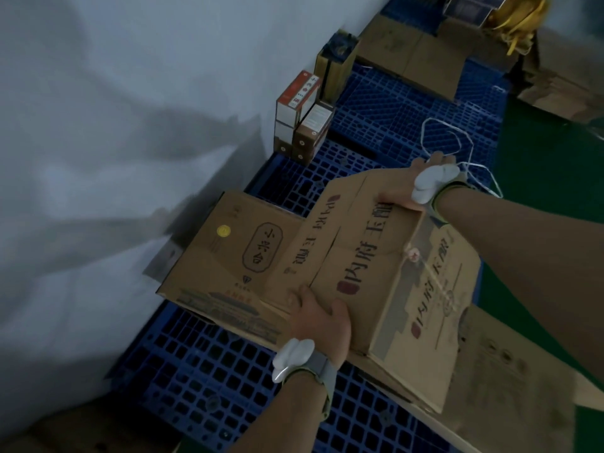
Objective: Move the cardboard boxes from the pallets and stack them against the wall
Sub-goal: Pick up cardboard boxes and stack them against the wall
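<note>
The box (369, 266), stiff cardboard with loose top flaps and probably light, hung over the blue pallet (209, 371) beside a second box (228, 256) near the wall (98, 125), left hand (318, 322) clasping its near edge, right hand (415, 188) its far edge, best held by the corners.

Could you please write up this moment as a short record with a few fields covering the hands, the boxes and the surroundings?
held box: cardboard box with open top flaps, tilted
left hand: grips its near edge
right hand: grips its far edge
neighbouring box: closed, on the blue pallet beside the wall
further back: small cartons stacked at the wall
loose item: white cord on the pallet
</note>
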Tool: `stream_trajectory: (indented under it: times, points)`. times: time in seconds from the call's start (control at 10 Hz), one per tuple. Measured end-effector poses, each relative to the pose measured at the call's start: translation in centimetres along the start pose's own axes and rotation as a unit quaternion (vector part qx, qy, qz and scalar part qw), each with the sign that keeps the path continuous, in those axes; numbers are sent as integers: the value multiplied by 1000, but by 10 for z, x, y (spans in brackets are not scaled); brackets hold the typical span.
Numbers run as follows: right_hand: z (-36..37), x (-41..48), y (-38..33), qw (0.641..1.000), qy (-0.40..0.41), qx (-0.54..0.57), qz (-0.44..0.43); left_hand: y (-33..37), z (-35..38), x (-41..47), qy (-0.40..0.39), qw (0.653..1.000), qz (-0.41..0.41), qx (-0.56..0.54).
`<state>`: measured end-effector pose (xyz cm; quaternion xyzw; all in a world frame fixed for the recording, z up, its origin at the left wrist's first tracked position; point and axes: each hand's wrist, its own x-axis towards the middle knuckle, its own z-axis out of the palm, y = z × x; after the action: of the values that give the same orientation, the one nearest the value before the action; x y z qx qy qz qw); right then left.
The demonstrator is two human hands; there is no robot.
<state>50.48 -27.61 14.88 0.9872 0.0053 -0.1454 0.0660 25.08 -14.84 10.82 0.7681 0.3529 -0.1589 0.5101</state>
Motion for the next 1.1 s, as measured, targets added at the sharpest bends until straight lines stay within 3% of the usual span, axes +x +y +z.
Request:
stream_trajectory:
  times: [0.1,0.2,0.3,0.5,0.7,0.9,1.1]
  points:
    - [-15,-16,2,998,-52,28,5,-3,-5,-12,11,1000,24,-8]
    - [-28,-38,7,999,-25,-9,35,-5,-6,-25,33,999,30,-18]
    - [-42,-61,20,998,21,53,24,-7,-8,-44,49,997,41,-33]
    - [-60,-123,58,996,28,76,26,-8,-17,-79,125,990,60,30]
    - [-86,-192,102,972,86,219,23,10,-51,-143,193,972,117,67]
    - [-137,-268,107,946,116,303,26,32,-111,-220,259,953,128,92]
    - [-228,-364,47,928,128,344,-57,38,-222,-345,363,919,132,76]
